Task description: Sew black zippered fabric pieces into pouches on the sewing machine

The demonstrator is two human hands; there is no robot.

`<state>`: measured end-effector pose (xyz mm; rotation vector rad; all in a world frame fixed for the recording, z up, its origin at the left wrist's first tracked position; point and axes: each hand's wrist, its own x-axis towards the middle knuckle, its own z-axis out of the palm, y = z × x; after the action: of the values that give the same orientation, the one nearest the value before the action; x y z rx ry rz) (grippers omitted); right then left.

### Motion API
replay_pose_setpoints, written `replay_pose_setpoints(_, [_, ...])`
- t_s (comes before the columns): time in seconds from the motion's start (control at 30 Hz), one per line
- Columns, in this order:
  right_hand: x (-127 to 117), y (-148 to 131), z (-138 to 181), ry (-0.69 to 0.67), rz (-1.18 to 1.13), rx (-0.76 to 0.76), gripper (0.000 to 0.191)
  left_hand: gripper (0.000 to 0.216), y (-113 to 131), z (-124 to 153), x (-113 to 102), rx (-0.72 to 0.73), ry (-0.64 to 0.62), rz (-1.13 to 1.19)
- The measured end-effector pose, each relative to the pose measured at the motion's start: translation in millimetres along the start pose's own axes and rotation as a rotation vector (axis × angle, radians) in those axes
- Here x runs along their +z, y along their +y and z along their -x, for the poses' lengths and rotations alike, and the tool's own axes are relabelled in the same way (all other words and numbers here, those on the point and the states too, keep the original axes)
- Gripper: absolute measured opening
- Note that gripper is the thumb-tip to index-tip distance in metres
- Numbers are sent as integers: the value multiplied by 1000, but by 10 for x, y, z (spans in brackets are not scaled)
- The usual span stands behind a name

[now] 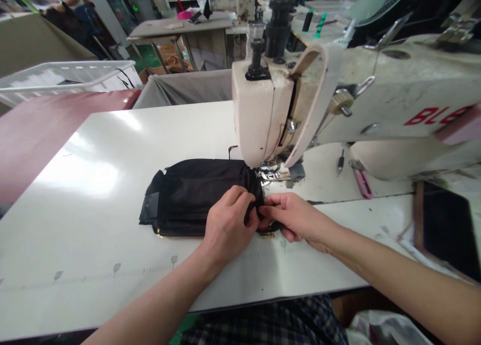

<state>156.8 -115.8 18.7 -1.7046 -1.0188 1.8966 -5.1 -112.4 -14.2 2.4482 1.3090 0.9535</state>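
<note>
A black fabric piece (188,192), folded and with a gold zipper edge along its near side, lies on the white sewing table (93,184) just left of the presser foot (272,174). My left hand (227,224) rests on its right end, fingers curled and pinching the cloth. My right hand (293,217) meets it from the right, its fingers pinched on the same black edge just in front of the needle. The cream sewing machine (338,104) stands over the cloth's far right corner.
A pink tool (363,182) lies on the machine bed at the right. A dark tablet-like panel (447,227) sits at the right edge. A white plastic basket (63,76) and a maroon surface (37,129) are at the left; other work tables stand behind.
</note>
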Motion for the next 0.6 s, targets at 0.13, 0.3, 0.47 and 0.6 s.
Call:
replay_pose_setpoints(0.13, [36,45,32,78,-23,-30,16,15,12,-5,-6,233,31,-33])
replay_pose_setpoints(0.3, [58,175,76,129,-18,-120,15,13,18,15,10,279,15,69])
replay_pose_setpoints(0.47, [62,199,97,175,-76,-124,14,12,30,13,8,268,-9,124])
replay_pose_setpoints(0.6, [58,167,114,176,-107,-91,16,12,29,-4,-5,324,-17,112])
